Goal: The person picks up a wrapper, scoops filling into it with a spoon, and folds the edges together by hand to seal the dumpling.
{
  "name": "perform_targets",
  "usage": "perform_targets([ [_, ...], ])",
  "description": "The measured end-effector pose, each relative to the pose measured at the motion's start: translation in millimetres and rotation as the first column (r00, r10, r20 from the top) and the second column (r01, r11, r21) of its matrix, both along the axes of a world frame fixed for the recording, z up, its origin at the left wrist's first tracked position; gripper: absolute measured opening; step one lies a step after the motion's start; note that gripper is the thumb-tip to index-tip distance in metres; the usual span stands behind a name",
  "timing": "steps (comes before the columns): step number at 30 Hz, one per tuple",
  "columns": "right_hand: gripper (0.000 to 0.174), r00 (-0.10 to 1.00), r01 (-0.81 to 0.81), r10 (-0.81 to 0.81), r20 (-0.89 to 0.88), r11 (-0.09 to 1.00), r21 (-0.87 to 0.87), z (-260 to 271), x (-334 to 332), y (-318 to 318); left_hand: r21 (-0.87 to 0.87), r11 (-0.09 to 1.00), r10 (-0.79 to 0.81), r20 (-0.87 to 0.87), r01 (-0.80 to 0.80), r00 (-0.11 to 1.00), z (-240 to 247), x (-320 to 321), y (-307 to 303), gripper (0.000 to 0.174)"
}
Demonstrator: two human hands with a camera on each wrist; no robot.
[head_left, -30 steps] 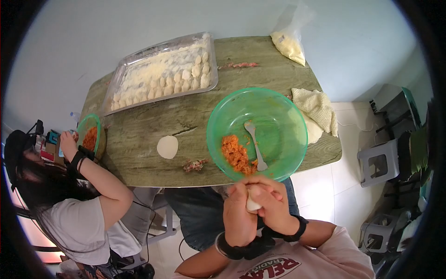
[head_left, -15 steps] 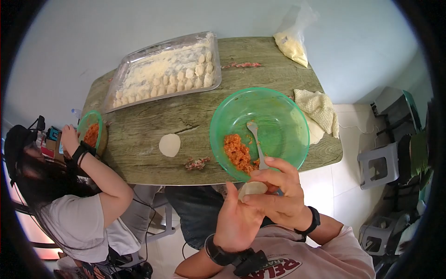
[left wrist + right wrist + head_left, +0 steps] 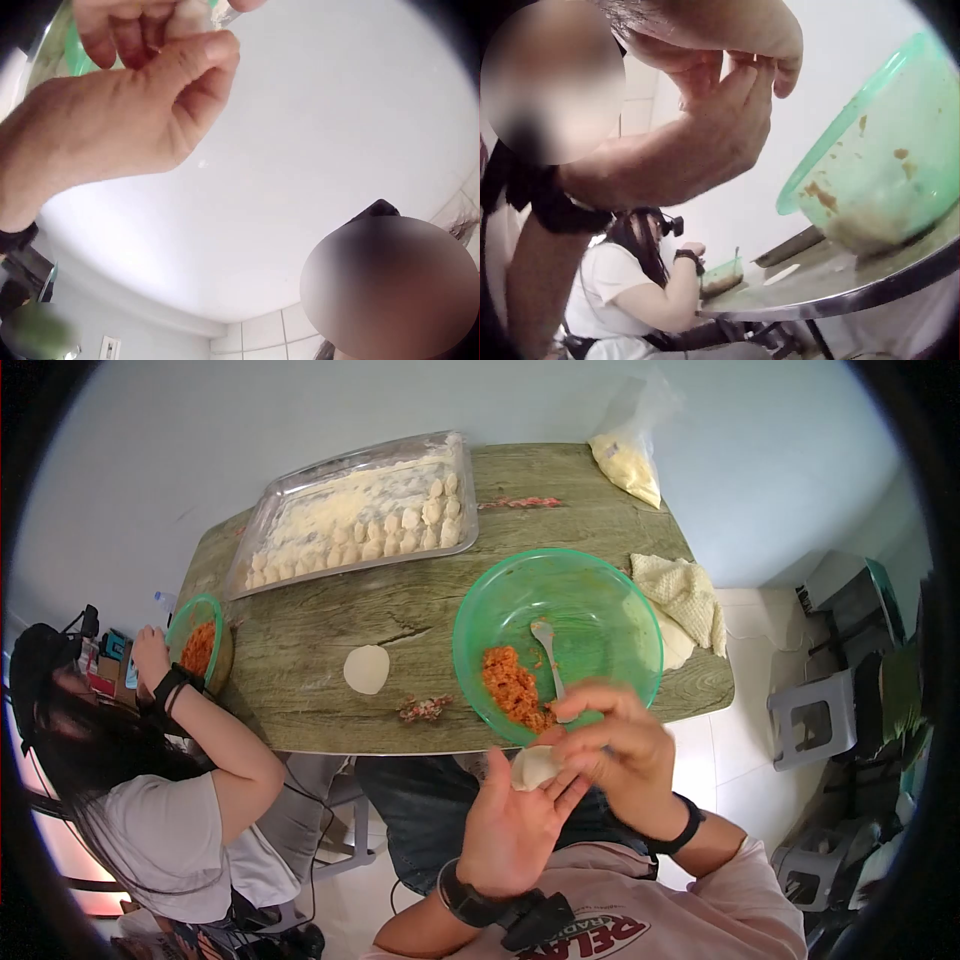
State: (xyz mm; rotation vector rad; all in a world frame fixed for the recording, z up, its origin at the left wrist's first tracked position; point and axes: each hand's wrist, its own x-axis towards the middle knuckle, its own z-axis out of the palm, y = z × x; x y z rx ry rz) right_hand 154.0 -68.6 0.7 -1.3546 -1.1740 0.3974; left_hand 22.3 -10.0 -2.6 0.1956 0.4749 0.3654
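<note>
In the head view a pale dumpling (image 3: pixel 534 768) lies on the straight fingers of my left hand (image 3: pixel 512 838), palm up with the thumb apart. My right hand (image 3: pixel 635 770), slightly blurred, bends over from the right, with thumb and fingers at the dumpling's right edge. The dumpling (image 3: pixel 189 19) shows partly behind the right thumb in the left wrist view. Beyond both hands stands a green bowl (image 3: pixel 605 615) with orange-red filling (image 3: pixel 508 685) and a metal utensil (image 3: pixel 545 648). In the right wrist view the hands hide the dumpling.
One round wrapper (image 3: pixel 366 670) lies on the wooden table (image 3: pixel 300 710). Several dumplings sit in a floured metal tray (image 3: pixel 350 565) at the back. A cloth (image 3: pixel 685 590) covers dough at the right. Another person (image 3: pixel 170 790) works at a second bowl (image 3: pixel 205 610) on the left.
One second ago both hands squeezed the dumpling together. The left hand has since opened palm up, and the right hand has moved back to the dumpling's right edge.
</note>
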Motion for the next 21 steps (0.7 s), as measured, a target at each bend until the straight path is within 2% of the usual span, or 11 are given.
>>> perform_targets([
  [1, 0.010, 1.000, -0.002, 0.002, 0.002, 1.000, 0.000, 5.2, 4.8, 3.0, 0.017, 1.000, 0.001, 0.028, -0.001, 1.000, 1.0, -1.2, 1.6, 0.062],
  [3, 0.012, 0.970, -0.063, 0.024, -0.243, 0.986, -0.154, 19.1, 18.0, 13.3, 0.025, 1.000, 0.009, 0.036, -0.010, 0.999, 1.5, -5.4, 3.7, 0.062],
  [4, 0.015, 0.952, -0.114, 0.065, -0.299, 0.982, -0.149, 15.2, 25.4, 19.8, 0.034, 0.999, 0.017, 0.042, -0.019, 0.999, 1.5, -7.4, 4.5, 0.061],
  [5, 0.015, 0.953, -0.115, 0.066, -0.296, 0.982, -0.150, 13.2, 31.2, 26.6, 0.033, 0.999, 0.019, 0.045, -0.020, 0.999, 1.4, -9.0, 5.1, 0.061],
  [7, 0.012, 0.968, -0.096, 0.018, -0.251, 0.949, -0.302, 11.0, 40.6, 39.7, 0.020, 0.999, 0.033, 0.028, -0.034, 0.999, 1.5, -12.5, 6.2, 0.060],
  [10, 0.009, 0.979, -0.118, 0.042, -0.200, 0.917, -0.382, 5.5, 49.1, 58.0, 0.021, 0.999, 0.048, 0.045, -0.049, 0.998, 0.9, -19.2, 7.3, 0.060],
  [14, 0.007, 0.970, -0.169, 0.100, -0.223, 0.933, -0.319, -13.5, 53.4, 71.4, 0.037, 0.996, 0.077, 0.059, -0.079, 0.995, -0.3, -28.7, 10.0, 0.060],
  [16, 0.008, 0.933, -0.169, 0.041, -0.357, 0.926, -0.337, -12.9, 53.0, 73.3, 0.047, 0.993, 0.103, 0.060, -0.105, 0.993, -0.1, -31.4, 11.2, 0.059],
  [19, 0.008, 0.899, -0.175, -0.024, -0.438, 0.896, -0.408, -5.6, 52.5, 71.8, 0.039, 0.993, 0.108, 0.074, -0.111, 0.991, -1.8, -33.4, 11.3, 0.058],
  [21, 0.008, 0.900, -0.188, -0.012, -0.436, 0.891, -0.413, -5.0, 53.2, 69.7, 0.032, 0.993, 0.107, 0.077, -0.110, 0.991, -2.9, -33.8, 10.7, 0.057],
])
